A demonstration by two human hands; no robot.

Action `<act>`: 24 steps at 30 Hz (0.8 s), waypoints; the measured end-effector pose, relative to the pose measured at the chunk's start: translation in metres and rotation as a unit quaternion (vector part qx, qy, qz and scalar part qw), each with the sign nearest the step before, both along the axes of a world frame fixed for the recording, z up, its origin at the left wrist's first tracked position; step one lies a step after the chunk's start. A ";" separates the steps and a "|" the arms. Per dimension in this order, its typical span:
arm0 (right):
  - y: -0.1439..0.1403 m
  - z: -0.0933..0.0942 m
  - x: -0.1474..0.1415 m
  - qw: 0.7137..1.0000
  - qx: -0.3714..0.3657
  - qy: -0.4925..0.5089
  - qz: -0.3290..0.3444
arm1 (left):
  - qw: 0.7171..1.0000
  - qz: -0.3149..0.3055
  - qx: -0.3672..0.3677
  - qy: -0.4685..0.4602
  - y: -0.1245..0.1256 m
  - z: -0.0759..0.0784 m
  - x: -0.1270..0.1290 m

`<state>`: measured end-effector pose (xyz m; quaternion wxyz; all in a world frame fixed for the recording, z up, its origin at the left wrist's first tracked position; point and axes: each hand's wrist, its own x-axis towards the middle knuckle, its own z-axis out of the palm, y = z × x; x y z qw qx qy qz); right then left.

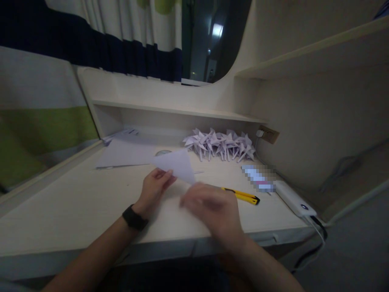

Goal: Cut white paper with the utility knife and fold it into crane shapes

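The folded sheet of paper, pale lilac and creased into a triangle, is raised a little above the table near its front edge, between the person's two hands. The left hand, with a dark watch on its wrist, pinches the paper's lower left edge between thumb and fingers, which seems to steady the sheet so that a crease can be worked. The right hand is nearer the camera and blurred by motion; it lies at the paper's lower right corner, fingers bent over it, but whether it grips the sheet or only presses along it cannot be told.

Just right of that hand, flat on the table, lies a yellow utility knife, within easy reach. Farther right a white power bank rests near the table's edge, a cable trailing off it and down over the side.

Behind the hands, to the left, a few loose flat sheets of the same pale paper lie spread out, probably a stock kept close for use. Against the back wall, under the low shelf, a row of finished paper pinwheels is lined up, touching one another, set well away from the working space. No container shows here; sheets and pinwheels lie straight on the table. A striped curtain hangs beyond the left end.
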<state>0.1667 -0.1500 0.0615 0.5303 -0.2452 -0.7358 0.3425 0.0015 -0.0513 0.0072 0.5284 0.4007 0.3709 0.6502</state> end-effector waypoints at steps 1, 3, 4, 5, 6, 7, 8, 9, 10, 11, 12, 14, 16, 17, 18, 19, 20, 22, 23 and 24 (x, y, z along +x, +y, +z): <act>0.020 -0.003 0.001 0.991 0.009 0.016 -0.135 | 1.000 -0.009 0.005 -0.017 0.002 -0.003 0.000; 0.055 -0.021 0.005 0.964 -0.001 -0.022 -0.267 | 0.998 -0.027 0.016 -0.049 0.004 -0.009 0.000; 0.070 -0.033 0.007 0.958 -0.025 -0.040 -0.282 | 0.997 -0.036 0.018 -0.058 0.005 -0.012 0.000; 0.081 -0.045 0.009 0.957 -0.059 -0.052 -0.281 | 0.997 -0.041 0.018 -0.063 0.005 -0.014 0.000; 0.090 -0.056 0.011 0.955 -0.087 -0.056 -0.279 | 0.997 -0.045 0.016 -0.065 0.004 -0.016 0.000; 0.096 -0.065 0.012 0.953 -0.101 -0.059 -0.280 | 0.997 -0.045 0.013 -0.065 0.003 -0.017 0.000; 0.100 -0.071 0.013 0.952 -0.113 -0.059 -0.280 | 0.997 -0.043 0.009 -0.064 0.001 -0.017 0.000; 0.101 -0.075 0.013 0.950 -0.121 -0.059 -0.282 | 0.997 -0.040 0.007 -0.065 -0.001 -0.018 -0.001; 0.102 -0.076 0.013 0.949 -0.123 -0.060 -0.284 | 0.997 -0.038 0.006 -0.066 -0.003 -0.018 -0.001; 0.101 -0.076 0.012 0.949 -0.124 -0.061 -0.284 | 0.997 -0.035 0.006 -0.067 -0.005 -0.018 -0.002; 0.100 -0.076 0.012 0.949 -0.122 -0.062 -0.284 | 0.997 -0.033 0.005 -0.067 -0.007 -0.019 -0.002; 0.098 -0.074 0.011 0.952 -0.109 -0.064 -0.279 | 0.997 -0.027 0.003 -0.065 -0.008 -0.020 -0.003; 0.097 -0.073 0.010 0.956 -0.082 -0.066 -0.274 | 0.998 -0.022 -0.001 -0.065 -0.007 -0.021 -0.003; 0.097 -0.074 0.009 0.957 -0.065 -0.069 -0.275 | 0.998 -0.020 -0.002 -0.067 -0.007 -0.022 -0.003; 0.098 -0.074 0.009 0.956 -0.049 -0.071 -0.280 | 0.997 -0.021 -0.002 -0.069 -0.006 -0.023 -0.003; 0.098 -0.075 0.009 0.954 -0.039 -0.073 -0.288 | 0.997 -0.024 -0.001 -0.071 -0.006 -0.023 -0.002; 0.099 -0.076 0.008 0.951 -0.035 -0.075 -0.298 | 0.997 -0.027 0.000 -0.069 -0.006 -0.024 -0.001; 0.100 -0.076 0.006 0.945 -0.047 -0.079 -0.315 | 0.998 -0.029 0.002 -0.061 -0.007 -0.024 0.001; 0.101 -0.076 0.006 0.942 -0.058 -0.080 -0.320 | 0.998 -0.030 0.002 -0.056 -0.008 -0.023 0.001; 0.101 -0.075 0.005 0.941 -0.068 -0.080 -0.323 | 0.998 -0.035 0.002 -0.050 -0.009 -0.023 0.002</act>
